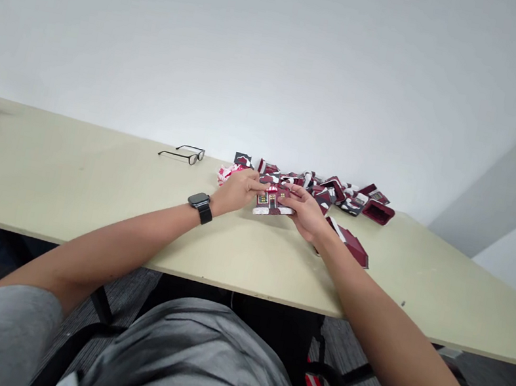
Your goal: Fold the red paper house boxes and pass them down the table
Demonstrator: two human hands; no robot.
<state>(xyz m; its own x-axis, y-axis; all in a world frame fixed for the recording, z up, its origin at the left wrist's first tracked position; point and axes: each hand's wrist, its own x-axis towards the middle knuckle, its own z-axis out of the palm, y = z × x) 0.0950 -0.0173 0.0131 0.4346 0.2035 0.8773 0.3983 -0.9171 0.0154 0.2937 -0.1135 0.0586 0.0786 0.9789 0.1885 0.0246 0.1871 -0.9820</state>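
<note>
Right, the likeliest trouble, to my eye, is a crease or tear in the small paper house (pixel 268 208), which sits between the two hands at the middle of the worktop (pixel 89 190). The right hand (pixel 304 211) holds its right side, fingers closed on the edge, while the left hand (pixel 238 189) is narrow, its fingers drawn together on a red-and-white strip (pixel 272 189) at the front; a hard tug there could bend the thin-looking wall or pull the strip crooked. From the house, a heap of dark red pieces (pixel 333 188) spreads from one to three o'clock, near enough that a careless nudge of the right knuckles might scatter it. One loose piece (pixel 353 246) lies at four o'clock, right by the right forearm (pixel 349 269), so a lowered arm could squash it. At ten o'clock, a striped bunch (pixel 227 174) nearly meets the left hand and could snag. The glasses (pixel 193 156), farther out towards ten, would suffer only from a wide leftward sweep.
</note>
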